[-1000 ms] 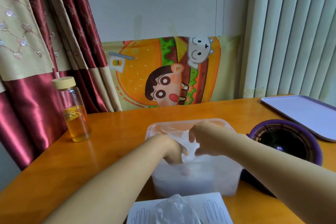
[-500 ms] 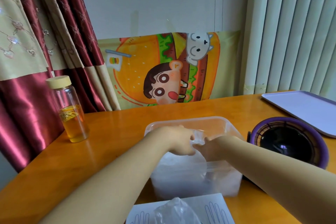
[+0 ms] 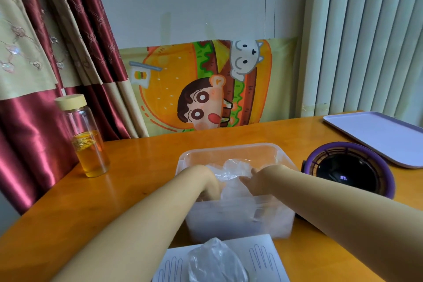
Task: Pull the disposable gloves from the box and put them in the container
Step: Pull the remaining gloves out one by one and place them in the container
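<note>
The left hand [image 3: 207, 182] is down in the near-left part of the container, knuckles up. Its fingers bend out of sight behind the film, so I cannot tell whether it grips or only presses. The right hand [image 3: 253, 179] reaches in from the other side with its fingertips against the same crumpled film; whether they pinch or push is not clear either.

Between the two hands lies the wad of gloves [image 3: 233, 167], clear and wrinkled, inside the container [image 3: 229, 147], a translucent tub standing on the bench [image 3: 142, 167]. Just in front of the tub, at the bottom edge of the view, is the box [image 3: 263, 256], flat and white with hand outlines printed on it. A puff of the next glove [image 3: 215, 261] stands up from its opening.

The gloves look thin, limp, almost weightless and slippery, and the wad will likely spring back up unless pushed down with flat fingers. The next glove is probably best pinched at the raised puff and drawn straight up. The light box may lift with it unless the other hand holds it down.

Further out, a capped glass bottle [image 3: 88, 137] of amber liquid stands at the left, a round purple appliance [image 3: 348, 170] sits right of the tub, and a pale tray [image 3: 377, 135] lies beyond it.
</note>
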A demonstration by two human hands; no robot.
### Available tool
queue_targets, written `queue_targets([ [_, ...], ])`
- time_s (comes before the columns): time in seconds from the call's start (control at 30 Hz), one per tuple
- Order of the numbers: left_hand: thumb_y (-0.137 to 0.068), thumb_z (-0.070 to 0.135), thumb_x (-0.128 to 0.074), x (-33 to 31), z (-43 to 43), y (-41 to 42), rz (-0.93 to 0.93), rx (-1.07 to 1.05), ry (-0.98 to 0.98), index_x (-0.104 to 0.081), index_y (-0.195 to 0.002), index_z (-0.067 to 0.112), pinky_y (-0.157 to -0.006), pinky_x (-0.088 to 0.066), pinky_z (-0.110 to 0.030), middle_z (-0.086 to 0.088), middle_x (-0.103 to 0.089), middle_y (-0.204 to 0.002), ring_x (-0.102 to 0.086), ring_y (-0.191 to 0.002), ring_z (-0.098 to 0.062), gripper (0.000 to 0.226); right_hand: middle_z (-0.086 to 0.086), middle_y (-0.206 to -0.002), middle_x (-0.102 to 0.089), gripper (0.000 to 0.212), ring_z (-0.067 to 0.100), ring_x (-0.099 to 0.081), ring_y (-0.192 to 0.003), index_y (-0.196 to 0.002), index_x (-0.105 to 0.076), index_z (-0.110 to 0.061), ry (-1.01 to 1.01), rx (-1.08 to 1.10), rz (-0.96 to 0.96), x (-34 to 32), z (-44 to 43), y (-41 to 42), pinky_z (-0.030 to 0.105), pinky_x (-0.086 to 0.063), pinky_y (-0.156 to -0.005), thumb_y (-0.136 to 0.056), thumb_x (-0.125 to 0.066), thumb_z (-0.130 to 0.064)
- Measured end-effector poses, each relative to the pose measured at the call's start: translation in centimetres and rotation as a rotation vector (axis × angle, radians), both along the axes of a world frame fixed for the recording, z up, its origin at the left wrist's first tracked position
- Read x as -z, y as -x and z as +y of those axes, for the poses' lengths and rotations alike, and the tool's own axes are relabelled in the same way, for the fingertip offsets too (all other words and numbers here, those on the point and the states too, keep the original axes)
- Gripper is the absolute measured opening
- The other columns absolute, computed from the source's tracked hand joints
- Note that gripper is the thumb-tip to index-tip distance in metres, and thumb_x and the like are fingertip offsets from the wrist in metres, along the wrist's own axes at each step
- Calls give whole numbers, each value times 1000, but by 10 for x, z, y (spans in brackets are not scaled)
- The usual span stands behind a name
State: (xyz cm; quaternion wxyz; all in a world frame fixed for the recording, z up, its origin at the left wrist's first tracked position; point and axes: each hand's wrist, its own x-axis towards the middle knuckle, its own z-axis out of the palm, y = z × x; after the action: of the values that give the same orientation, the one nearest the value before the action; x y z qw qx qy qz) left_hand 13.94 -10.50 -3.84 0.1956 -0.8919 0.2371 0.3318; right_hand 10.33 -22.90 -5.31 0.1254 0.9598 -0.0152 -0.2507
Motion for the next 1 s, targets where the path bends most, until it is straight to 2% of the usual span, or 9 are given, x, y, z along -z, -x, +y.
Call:
queue_targets([
  [0.07, -96, 30, -56, -13, 7, 7, 2, -83, 154, -9, -155, 23, -87, -52, -32, -8, -27, -156, -57, -115, -24, 75, 9, -159, -6, 58, 31, -16, -144, -152, 3, -21, -86, -53, -50, -4, 1, 4, 40, -19, -114, -104, -29, -27],
  [0.17, -94, 35, -59, -36, 26, 22, -121, -53, 456, -19, -153, 23, -92, -54, -34, -6, -42, -149, -60, -113, -21, 73, 5, -152, -32, 75, 23, -34, -137, -150, -20, -15, -249, -130, -231, -27, -3, 22, 34, -32, -110, -90, -60, -36],
  [0.27, -94, 35, -58, -51, 56, 51, -370, 79, 783, -40, -144, 26, -93, -46, -23, 8, -50, -139, -55, -115, -9, 54, -2, -126, -61, 51, 12, -58, -103, -131, -52, -19, -413, -260, -582, -57, -1, 53, 23, -48, -88, -85, -66, -36],
  [0.37, -92, 31, -61, -45, 89, 90, -345, 22, 1095, -55, -120, 39, -73, -49, -12, 22, -58, -113, -59, -89, 4, 30, -16, -95, -63, 27, -4, -56, -75, -110, -64, -25, -575, -384, -674, -65, 14, 92, 8, -44, -64, -85, -66, -35],
  [0.43, -88, 36, -65, -31, 103, 106, -295, -26, 1110, -55, -110, 42, -70, -50, -12, 22, -60, -103, -61, -81, 6, 25, -22, -88, -58, 29, -5, -58, -76, -109, -62, -29, -603, -406, -561, -59, 27, 115, 10, -47, -65, -82, -66, -42],
  [0.5, -82, 48, -68, -17, 107, 113, -234, -90, 1021, -50, -115, 45, -77, -53, -17, 21, -60, -104, -64, -82, 4, 37, -21, -92, -57, 41, -1, -57, -80, -114, -56, -32, -586, -384, -480, -45, 36, 125, 11, -47, -66, -79, -66, -50],
  [0.63, -79, 56, -67, 13, 99, 126, -183, -53, 790, -35, -139, 42, -76, -47, -12, 15, -51, -132, -53, -93, 0, 70, -16, -101, -58, 38, 2, -53, -83, -117, -57, -30, -590, -380, -550, -17, 47, 124, 11, -42, -66, -82, -67, -44],
  [0.83, -84, 40, -69, 25, 98, 132, -189, 48, 826, -46, -131, 32, -69, -42, -7, 9, -59, -125, -55, -95, -3, 52, -13, -93, -67, 10, 2, -60, -80, -93, -71, -26, -639, -395, -643, -16, 48, 118, 25, -53, -74, -88, -63, -30],
  [1.0, -83, 47, -68, 35, 107, 127, -141, -23, 832, -45, -132, 32, -81, -51, -17, 12, -58, -127, -59, -100, -4, 56, -12, -88, -62, 10, 3, -60, -79, -96, -66, -17, -815, -337, -736, -23, 51, 120, 10, -49, -69, -93, -57, -20],
])
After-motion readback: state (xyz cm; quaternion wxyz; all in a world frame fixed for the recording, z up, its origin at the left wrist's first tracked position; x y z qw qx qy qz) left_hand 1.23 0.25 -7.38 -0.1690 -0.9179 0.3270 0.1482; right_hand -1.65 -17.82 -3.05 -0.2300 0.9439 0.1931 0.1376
